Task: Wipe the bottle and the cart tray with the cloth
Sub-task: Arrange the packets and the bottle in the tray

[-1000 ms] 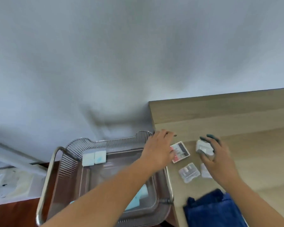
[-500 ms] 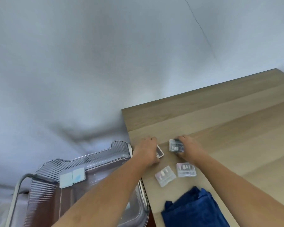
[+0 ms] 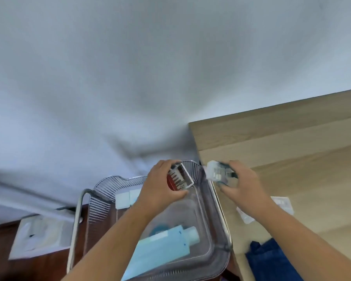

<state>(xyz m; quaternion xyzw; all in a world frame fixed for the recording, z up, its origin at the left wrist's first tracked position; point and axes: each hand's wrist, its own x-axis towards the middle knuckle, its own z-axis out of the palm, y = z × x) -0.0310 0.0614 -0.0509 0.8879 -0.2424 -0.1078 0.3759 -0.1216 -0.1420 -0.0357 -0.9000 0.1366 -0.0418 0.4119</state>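
The bottle (image 3: 166, 243) lies in the cart tray (image 3: 206, 201) beneath your left arm. Your left hand (image 3: 160, 188) grips a clear case (image 3: 179, 177); your right hand (image 3: 242, 183) holds what looks like another (image 3: 216, 171). The cloth (image 3: 272, 262) sits at the surface's (image 3: 292, 142) near edge.

Both hands (image 3: 162, 186) (image 3: 244, 184) grip small clear boxes (image 3: 179, 177) above the cart tray (image 3: 215, 211).

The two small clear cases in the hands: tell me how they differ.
The left hand holds a case with red contents showing inside, over the cart tray. The right hand holds a case with pale, whitish contents, at the edge of the wooden table. The left case has a plain white-edged frame; the right one looks blurred. Both are small, clear, and lifted off any surface.
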